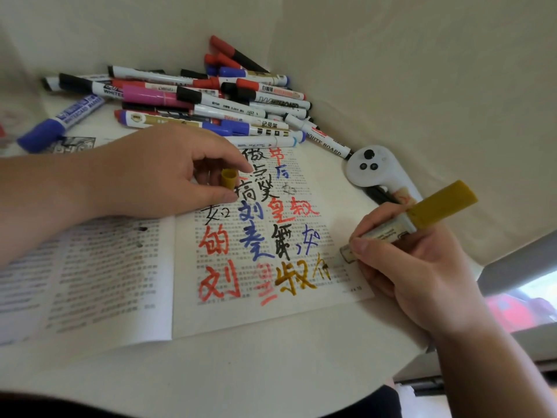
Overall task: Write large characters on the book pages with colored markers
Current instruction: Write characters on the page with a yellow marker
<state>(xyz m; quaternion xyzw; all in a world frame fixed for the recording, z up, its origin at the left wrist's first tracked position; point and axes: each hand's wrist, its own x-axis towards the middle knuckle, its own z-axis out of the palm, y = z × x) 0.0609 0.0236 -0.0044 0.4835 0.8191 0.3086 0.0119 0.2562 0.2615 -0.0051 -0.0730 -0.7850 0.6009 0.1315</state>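
Pages of the open book [120, 282] lie nearest to me, low in the frame, on the white table [241, 372]. The page on the right side carries large characters in red, blue, black and gold.

At the lower right, my right hand [422, 267] grips the gold marker [416, 218], with thumb and fingers curled round the barrel close to the writing end. The long axis of the marker runs from the tip, at lower left, up to the gold end at upper right. The tip lies just to the right of the small gold character [322, 268], at the margin of the page. I cannot tell if it touches the paper. I judge the next stroke belongs to this character, so it lies to the left of the fingers, and the right hand is much the nearer one.

Further up, at middle left, my left hand [156, 173] rests on the top of the book and pinches the gold cap [228, 178] between thumb and forefinger.

Beyond, a white controller [370, 167] lies right of centre, and the pile of markers [211, 101] lies at the upper middle, well apart from both hands.
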